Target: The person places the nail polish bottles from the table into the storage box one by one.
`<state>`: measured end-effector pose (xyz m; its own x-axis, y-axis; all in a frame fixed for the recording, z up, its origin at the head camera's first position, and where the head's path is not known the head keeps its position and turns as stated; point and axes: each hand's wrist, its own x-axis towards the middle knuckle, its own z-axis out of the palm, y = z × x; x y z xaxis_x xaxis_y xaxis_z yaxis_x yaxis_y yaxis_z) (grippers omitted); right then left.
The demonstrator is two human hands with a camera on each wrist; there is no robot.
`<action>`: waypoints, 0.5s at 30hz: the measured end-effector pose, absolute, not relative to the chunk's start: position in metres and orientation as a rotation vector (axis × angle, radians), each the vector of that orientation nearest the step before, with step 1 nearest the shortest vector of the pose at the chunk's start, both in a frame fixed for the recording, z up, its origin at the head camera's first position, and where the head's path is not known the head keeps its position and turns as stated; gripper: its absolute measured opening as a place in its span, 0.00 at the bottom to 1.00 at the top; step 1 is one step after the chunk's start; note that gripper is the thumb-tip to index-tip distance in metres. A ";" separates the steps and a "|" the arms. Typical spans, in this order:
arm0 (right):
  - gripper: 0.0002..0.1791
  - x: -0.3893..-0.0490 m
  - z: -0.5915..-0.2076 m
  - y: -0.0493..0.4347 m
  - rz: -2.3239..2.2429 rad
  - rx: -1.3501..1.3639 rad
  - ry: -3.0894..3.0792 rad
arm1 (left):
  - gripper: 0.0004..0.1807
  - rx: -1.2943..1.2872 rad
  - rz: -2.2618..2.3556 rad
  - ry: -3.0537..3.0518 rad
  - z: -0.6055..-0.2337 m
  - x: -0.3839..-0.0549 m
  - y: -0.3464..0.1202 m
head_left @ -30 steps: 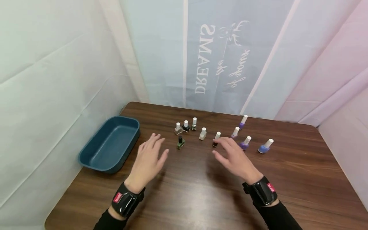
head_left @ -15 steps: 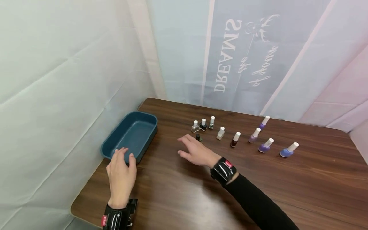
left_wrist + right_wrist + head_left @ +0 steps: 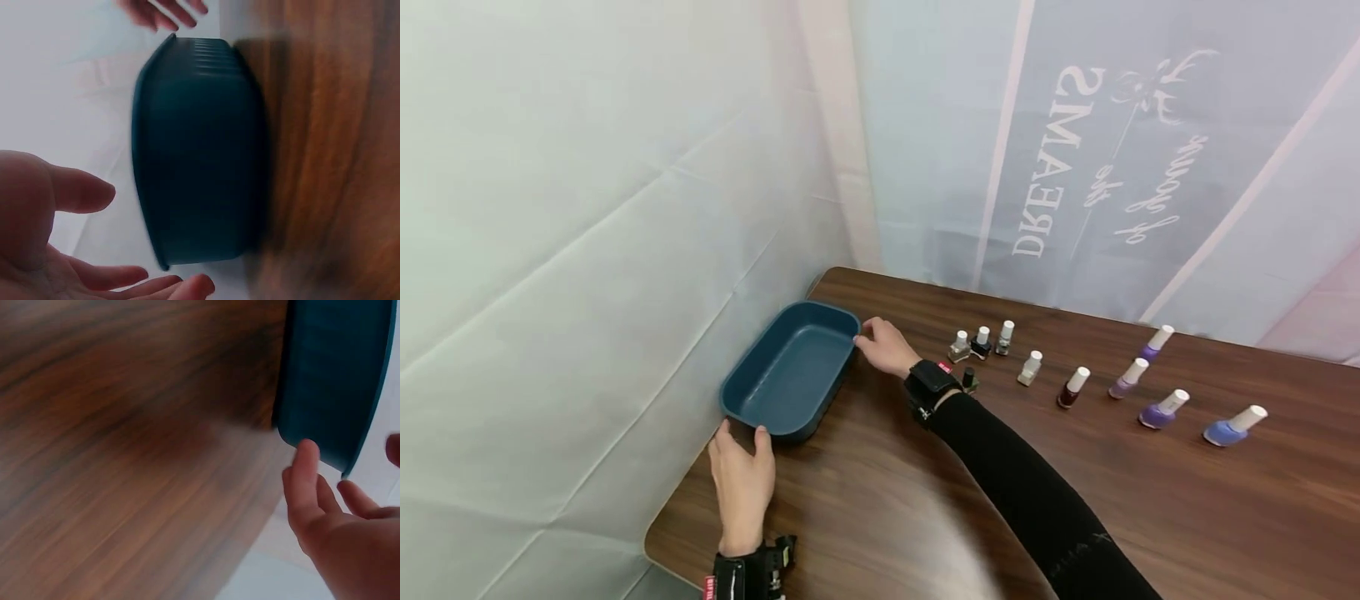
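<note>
Had left grip (image 3: 742,487) and right grip (image 3: 887,348) spread near opposite ends of teal rectangular tub (image 3: 796,371); judged light, stiff, slightly slippery, best held under rim (image 3: 135,137).

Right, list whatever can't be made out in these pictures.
Head view: part of the black-capped bottle, behind the right wristband.
Head view: any lettering on the bottles, too small.
Left wrist view: inside of the tub, behind its outer wall.
Left wrist view: most of the right hand, past the top edge.
</note>
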<state>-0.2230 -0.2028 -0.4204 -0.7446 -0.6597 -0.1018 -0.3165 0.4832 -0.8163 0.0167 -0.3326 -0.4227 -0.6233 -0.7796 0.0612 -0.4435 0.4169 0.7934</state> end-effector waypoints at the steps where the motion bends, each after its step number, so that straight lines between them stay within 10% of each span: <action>1: 0.29 -0.226 -0.421 -0.205 -1.192 -0.771 2.313 | 0.34 1.050 -1.089 -2.258 -0.425 0.015 -0.332; 15: 0.27 -0.243 -0.419 -0.246 -1.138 -0.833 2.330 | 0.43 1.130 -1.285 -2.268 -0.430 0.010 -0.339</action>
